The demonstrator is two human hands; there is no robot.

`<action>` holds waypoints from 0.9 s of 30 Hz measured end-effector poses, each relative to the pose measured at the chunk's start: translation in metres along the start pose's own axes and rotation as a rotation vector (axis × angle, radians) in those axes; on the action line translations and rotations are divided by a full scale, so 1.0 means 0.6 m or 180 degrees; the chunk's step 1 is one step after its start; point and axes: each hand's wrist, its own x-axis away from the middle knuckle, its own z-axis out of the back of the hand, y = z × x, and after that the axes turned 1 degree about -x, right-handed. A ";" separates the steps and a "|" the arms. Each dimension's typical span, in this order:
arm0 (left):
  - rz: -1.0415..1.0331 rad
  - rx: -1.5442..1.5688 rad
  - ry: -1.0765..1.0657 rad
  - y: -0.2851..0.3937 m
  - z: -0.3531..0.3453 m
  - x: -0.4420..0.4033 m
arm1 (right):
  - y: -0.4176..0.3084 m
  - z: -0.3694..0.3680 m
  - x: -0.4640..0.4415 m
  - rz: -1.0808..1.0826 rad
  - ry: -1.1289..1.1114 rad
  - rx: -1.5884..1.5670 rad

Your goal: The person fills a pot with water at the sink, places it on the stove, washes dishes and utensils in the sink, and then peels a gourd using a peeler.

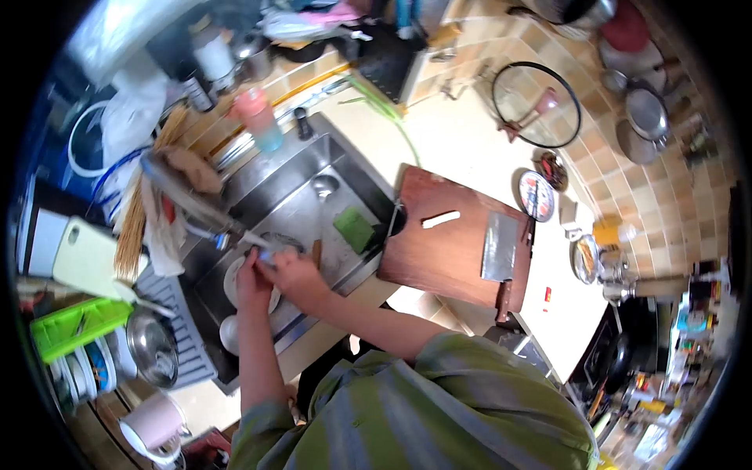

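Note:
Both my hands are together over the sink (290,210), just below the end of the faucet (186,196). My left hand (252,283) has its fingers closed and pointing up toward the spout. Against it, my right hand (294,276) is curled shut, its fingertips meeting the left ones. Whatever lies between them is too small and hidden to name. Beneath the hands a white bowl (233,280) is partly covered. A green scouring pad (354,229) and a ladle (323,186) lie in the right-hand basin.
Right of the sink, a wooden cutting board (439,262) carries a cleaver (499,247) and a white strip of food (441,219). Long green stalks (388,110) lie behind it. A drainboard (182,321), metal bowl (153,345) and green rack (82,325) stand at left.

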 end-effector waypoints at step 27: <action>-0.0291 0.1556 -0.1550 -0.027 -0.032 0.051 | 0.134 -0.057 -0.056 -0.3607 -0.0386 -0.5854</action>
